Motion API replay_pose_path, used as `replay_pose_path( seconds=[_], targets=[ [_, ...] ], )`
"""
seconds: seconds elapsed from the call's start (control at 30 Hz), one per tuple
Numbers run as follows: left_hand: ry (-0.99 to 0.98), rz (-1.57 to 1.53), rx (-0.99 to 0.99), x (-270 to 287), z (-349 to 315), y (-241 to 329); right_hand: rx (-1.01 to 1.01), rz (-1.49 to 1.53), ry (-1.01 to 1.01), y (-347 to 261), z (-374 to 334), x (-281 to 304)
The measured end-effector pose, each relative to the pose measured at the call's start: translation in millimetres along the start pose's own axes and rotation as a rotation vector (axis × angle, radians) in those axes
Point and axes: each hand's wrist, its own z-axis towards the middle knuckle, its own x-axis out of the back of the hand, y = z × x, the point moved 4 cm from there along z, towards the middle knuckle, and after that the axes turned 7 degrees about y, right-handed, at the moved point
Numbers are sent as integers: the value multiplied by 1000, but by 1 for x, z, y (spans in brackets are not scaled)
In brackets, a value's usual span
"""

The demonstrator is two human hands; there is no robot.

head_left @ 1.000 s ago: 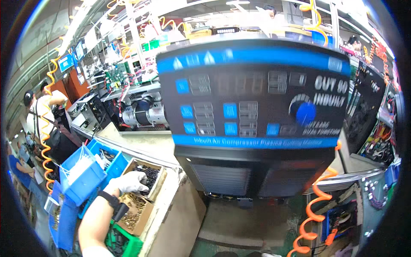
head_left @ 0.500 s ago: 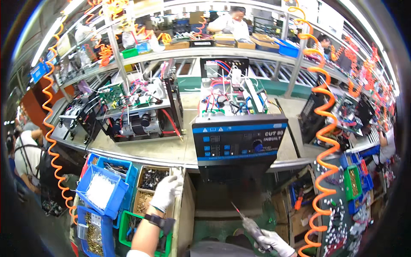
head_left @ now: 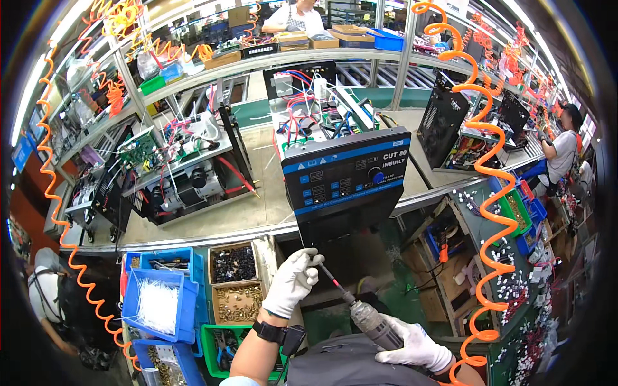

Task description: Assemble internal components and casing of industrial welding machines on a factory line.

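Observation:
My right hand (head_left: 417, 345), in a white glove, is wrapped round a grey power screwdriver (head_left: 373, 323), its long bit slanting up and left. At the tip of that bit is my gloved left hand (head_left: 293, 282), its fingers pinched together. Whatever lies between them is too small to make out. Just beyond stands a machine with a black and blue front panel (head_left: 347, 170), a dark blue knob (head_left: 375, 175) and an open top full of wires and boards (head_left: 315, 119). Beside my left wrist are boxes of black screws (head_left: 233, 264) and brass-coloured screws (head_left: 238, 303).
Blue bins hold white cable ties (head_left: 159, 302) and metal parts. A green bin (head_left: 212, 360) contains pliers. Orange coiled hoses (head_left: 492, 212) hang at both sides. Other opened machines (head_left: 187, 183) stand left and right on the bench. Co-workers (head_left: 563, 151) are at the far side, right and left.
My left hand has left the screw boxes and moved right to the screwdriver's tip. The screwdriver in my right hand has come up and left. The view has shifted a little.

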Motion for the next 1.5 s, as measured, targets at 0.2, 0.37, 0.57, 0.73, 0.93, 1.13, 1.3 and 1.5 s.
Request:
replay_pose_path(
  seconds=[0.2,0.37,0.57,0.73,0.93,1.13,1.3,1.5],
  targets=[
    [-5,-17,20,-9,3,-9,-124,168,-97,12,6,11],
    [-4,106,31,-22,11,-8,31,90,-94,17,16,25],
    [-18,140,46,-35,21,-13,7,10,-137,22,15,38],
    [61,305,2,-27,21,-6,45,86,-146,30,10,35],
    [-128,370,-14,-37,13,13,-256,1059,-296,42,6,3],
    [484,1053,-379,-28,23,66,-96,403,20,33,18,4],
    [378,1291,-683,-26,70,101,-36,132,109,21,36,-5],
    [394,1155,-650,-20,73,90,16,142,134,8,63,-33]
  ],
)
